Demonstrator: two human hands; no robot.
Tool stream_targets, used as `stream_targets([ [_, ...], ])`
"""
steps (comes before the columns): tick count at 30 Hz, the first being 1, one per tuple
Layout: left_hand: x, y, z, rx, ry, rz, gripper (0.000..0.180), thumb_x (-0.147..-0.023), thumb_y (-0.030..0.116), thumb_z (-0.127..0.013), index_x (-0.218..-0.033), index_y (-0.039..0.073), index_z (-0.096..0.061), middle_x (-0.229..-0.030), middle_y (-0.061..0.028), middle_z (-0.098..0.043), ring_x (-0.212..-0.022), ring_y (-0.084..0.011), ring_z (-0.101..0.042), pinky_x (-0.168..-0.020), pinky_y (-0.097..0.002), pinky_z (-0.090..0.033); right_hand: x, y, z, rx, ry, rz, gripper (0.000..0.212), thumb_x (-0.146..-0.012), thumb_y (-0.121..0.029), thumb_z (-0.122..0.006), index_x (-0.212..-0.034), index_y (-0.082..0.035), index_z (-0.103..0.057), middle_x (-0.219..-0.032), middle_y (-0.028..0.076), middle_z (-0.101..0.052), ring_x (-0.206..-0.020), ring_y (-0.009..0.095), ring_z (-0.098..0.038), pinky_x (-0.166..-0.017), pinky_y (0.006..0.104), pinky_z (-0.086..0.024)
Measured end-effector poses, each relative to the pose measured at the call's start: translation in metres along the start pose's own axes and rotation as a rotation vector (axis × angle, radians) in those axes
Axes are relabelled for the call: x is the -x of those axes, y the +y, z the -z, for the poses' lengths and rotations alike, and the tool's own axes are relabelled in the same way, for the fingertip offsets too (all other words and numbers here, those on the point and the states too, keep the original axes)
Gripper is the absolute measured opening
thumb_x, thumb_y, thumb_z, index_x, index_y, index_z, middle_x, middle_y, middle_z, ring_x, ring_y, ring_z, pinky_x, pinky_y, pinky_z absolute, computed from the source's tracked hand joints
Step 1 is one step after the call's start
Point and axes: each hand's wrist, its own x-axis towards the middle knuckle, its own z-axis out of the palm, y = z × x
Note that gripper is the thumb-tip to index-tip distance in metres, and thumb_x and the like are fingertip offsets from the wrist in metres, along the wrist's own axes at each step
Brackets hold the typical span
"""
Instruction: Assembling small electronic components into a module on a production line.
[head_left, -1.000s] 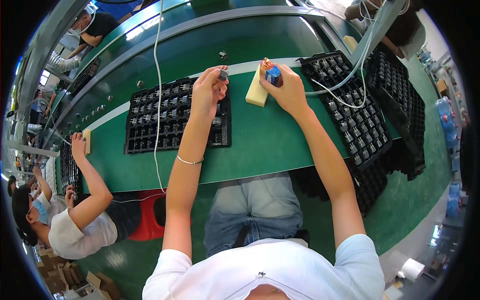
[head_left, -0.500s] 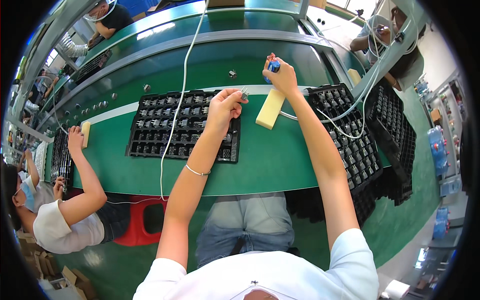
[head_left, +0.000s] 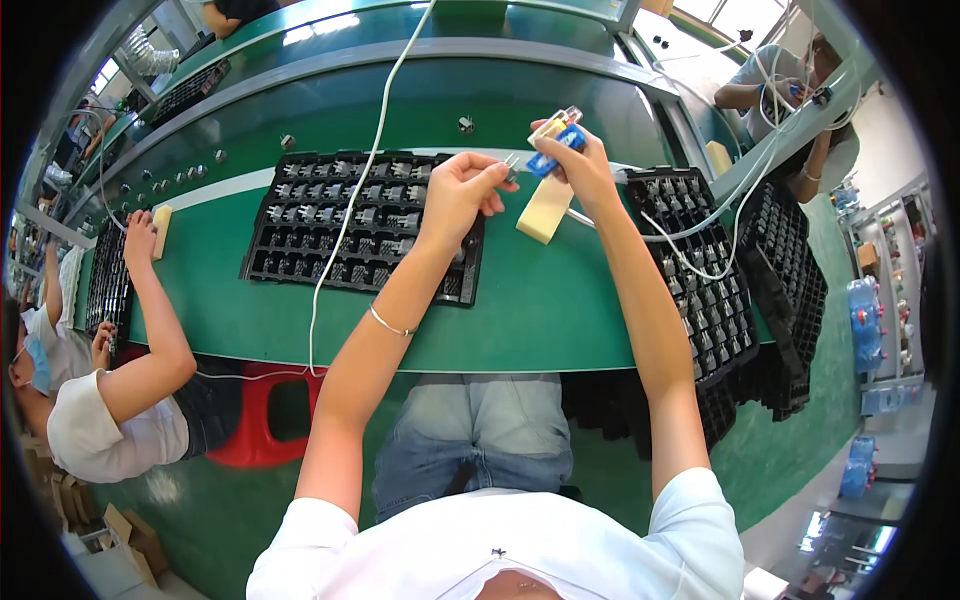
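Note:
My left hand (head_left: pixel 468 195) is closed in a pinch on a small grey metal part with thin pins (head_left: pixel 511 168), above the right end of a black tray (head_left: pixel 462 285). That tray lies on the green bench and carries rows of similar parts. My right hand (head_left: pixel 588 165) grips a small blue-and-yellow hand-held piece (head_left: pixel 558 148) with a clear or shiny end; its exact kind I cannot make out. The two held things are close together; whether they touch I cannot tell. Just below my right hand lies a pale yellow foam block (head_left: pixel 545 211).
A second black tray of parts (head_left: pixel 700 285) lies right of my right forearm, beside stacked trays (head_left: pixel 785 260). A white cable (head_left: pixel 372 165) hangs across the left tray. One loose part (head_left: pixel 466 125) sits beyond it. A co-worker (head_left: pixel 120 420) works at the left.
My right hand has turned the blue piece, showing its yellow side, and moved slightly right. My left hand has brought the pinned part closer to it. The whole view has shifted a little.

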Motion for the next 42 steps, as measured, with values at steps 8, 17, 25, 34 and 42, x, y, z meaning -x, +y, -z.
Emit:
stream_targets([
  [8, 0.009, -0.002, -0.017, -0.127, -0.132, -0.018, 0.018, -0.092, 0.012, -0.068, -0.096, -0.005, -0.066, -0.084, -0.0138, -0.072, -0.07, -0.0162, -0.071, -0.064, -0.0256, -0.058, 0.06, -0.015, 0.002, -0.134, -0.015, -0.185, 0.026, -0.088, -0.023, -0.072, -0.102, -0.003, -0.064, -0.08, 0.002, -0.065, -0.059, 0.005, -0.057, -0.051, 0.0195, -0.043],
  [17, 0.018, -0.003, -0.027, -0.231, -0.175, -0.066, 0.016, -0.09, 0.009, -0.07, -0.096, -0.006, -0.065, -0.082, -0.0136, -0.072, -0.071, -0.0155, -0.071, -0.065, -0.0261, -0.058, 0.074, -0.004, 0.013, -0.282, -0.018, -0.274, 0.03, -0.089, -0.027, -0.071, -0.105, -0.002, -0.065, -0.083, 0.003, -0.067, -0.058, 0.005, -0.057, -0.051, 0.0175, -0.044],
  [25, 0.018, -0.004, -0.029, -0.183, -0.199, -0.058, 0.017, -0.09, 0.01, -0.07, -0.096, -0.006, -0.066, -0.082, -0.0134, -0.072, -0.07, -0.0156, -0.071, -0.063, -0.0259, -0.058, 0.075, -0.012, 0.015, -0.241, -0.009, -0.271, 0.028, -0.088, -0.026, -0.071, -0.102, -0.002, -0.066, -0.08, 0.003, -0.068, -0.058, 0.006, -0.058, -0.051, 0.0192, -0.047],
  [34, 0.021, -0.006, -0.033, -0.19, -0.191, -0.065, 0.017, -0.091, 0.011, -0.069, -0.097, -0.005, -0.065, -0.082, -0.0128, -0.072, -0.068, -0.015, -0.07, -0.062, -0.025, -0.058, 0.077, -0.003, 0.022, -0.374, -0.117, -0.38, 0.03, -0.087, -0.03, -0.074, -0.098, -0.004, -0.067, -0.079, 0.002, -0.067, -0.059, 0.006, -0.059, -0.054, 0.021, -0.049],
  [42, 0.037, 0.005, -0.027, -0.43, -0.078, -0.227, 0.026, -0.085, 0.022, -0.077, -0.093, 0.0, -0.065, -0.074, -0.0076, -0.069, -0.069, -0.0126, -0.066, -0.061, -0.0262, -0.05, 0.079, -0.017, 0.038, -0.381, -0.281, -0.364, 0.035, -0.091, -0.028, -0.071, -0.114, -0.003, -0.063, -0.09, 0.005, -0.07, -0.063, 0.008, -0.062, -0.054, 0.0218, -0.054],
])
